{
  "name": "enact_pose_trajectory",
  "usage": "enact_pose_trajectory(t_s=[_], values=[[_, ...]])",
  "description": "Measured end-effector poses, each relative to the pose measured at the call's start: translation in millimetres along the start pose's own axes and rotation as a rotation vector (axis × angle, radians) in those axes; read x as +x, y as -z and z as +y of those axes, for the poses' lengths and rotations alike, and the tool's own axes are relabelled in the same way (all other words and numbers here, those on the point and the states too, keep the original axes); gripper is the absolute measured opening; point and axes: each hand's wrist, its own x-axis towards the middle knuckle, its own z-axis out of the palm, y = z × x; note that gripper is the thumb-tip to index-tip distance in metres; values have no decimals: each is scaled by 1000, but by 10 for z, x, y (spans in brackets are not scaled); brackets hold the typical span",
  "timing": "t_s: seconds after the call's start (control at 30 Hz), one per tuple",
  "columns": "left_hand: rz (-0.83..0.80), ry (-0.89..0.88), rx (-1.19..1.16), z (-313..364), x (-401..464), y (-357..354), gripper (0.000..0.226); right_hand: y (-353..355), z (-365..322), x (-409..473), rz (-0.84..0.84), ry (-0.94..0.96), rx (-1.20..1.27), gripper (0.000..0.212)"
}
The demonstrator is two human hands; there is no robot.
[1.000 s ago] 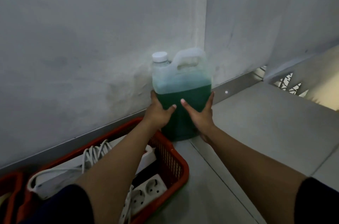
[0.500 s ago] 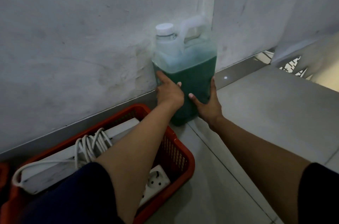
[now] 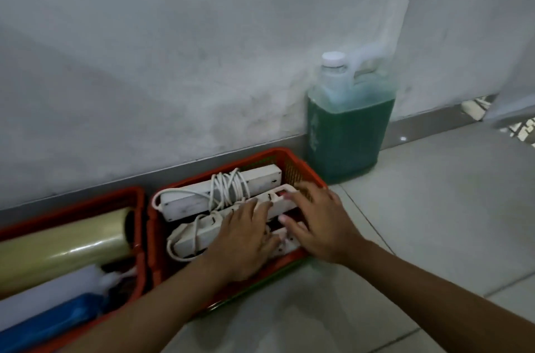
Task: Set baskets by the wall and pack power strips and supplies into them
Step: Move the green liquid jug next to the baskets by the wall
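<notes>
Two red baskets stand side by side against the wall. The right basket [image 3: 298, 166] holds white power strips [image 3: 202, 196] with cords wound round them. My left hand [image 3: 246, 234] lies flat on the strips in that basket, fingers spread. My right hand [image 3: 318, 222] rests on the strips at the basket's right end, fingers spread and fairly straight. The left basket [image 3: 86, 202] holds a yellowish roll [image 3: 63, 245], a white item and a blue item. A jug of green liquid [image 3: 347, 127] with a white cap stands on the floor by the wall, right of the baskets.
Grey floor tiles [image 3: 434, 222] stretch to the right and toward me. A metal skirting strip [image 3: 86, 193] runs along the base of the wall. A patterned grille [image 3: 521, 130] shows at the far right edge.
Both hands let go of the green jug, which now stands by the wall, and moved down-left onto the power strips in the right basket. The view tilted down and left.
</notes>
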Motion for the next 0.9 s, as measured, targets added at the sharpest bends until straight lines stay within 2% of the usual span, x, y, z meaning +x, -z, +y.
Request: enact_pose_trajectory(t_s=[0.13, 0.17, 0.2, 0.27, 0.3, 0.37, 0.43, 0.57, 0.67, 0.73, 0.83, 0.9], values=[[-159, 28, 124, -88, -665, -250, 103, -13, -175, -356, -365, 168, -219, 63], [-163, 11, 207, -145, -735, -325, 101, -32, -167, -395, -423, 179, -296, 67], [-112, -25, 303, -212, -775, -363, 89, -46, -157, -417, -459, 183, -361, 70], [-46, -23, 387, -298, -775, -345, 48, -51, -147, -408, -487, 181, -430, 65], [-75, -63, 375, -322, -743, -359, 44, -55, -146, -392, -500, 181, -448, 60], [-199, -117, 363, -349, -679, -351, 54, -65, -149, -361, -531, 168, -462, 52], [-160, -161, 388, -371, -595, -317, 64, -71, -116, -339, -537, 127, -468, 57], [-35, -140, 389, -442, -320, -338, 45, -42, 52, -200, -484, 77, -430, 87], [16, -209, 357, -442, -183, -354, 48, -25, 150, -113, -496, 71, -434, 98], [80, -247, 390, -446, -184, -355, 48, -41, 165, -108, -497, 75, -443, 93], [-8, -238, 370, -442, -194, -349, 54, -54, 147, -79, -541, 24, -478, 70], [14, -227, 347, -439, -248, -312, 56, -56, 54, -31, -593, -64, -453, 64]])
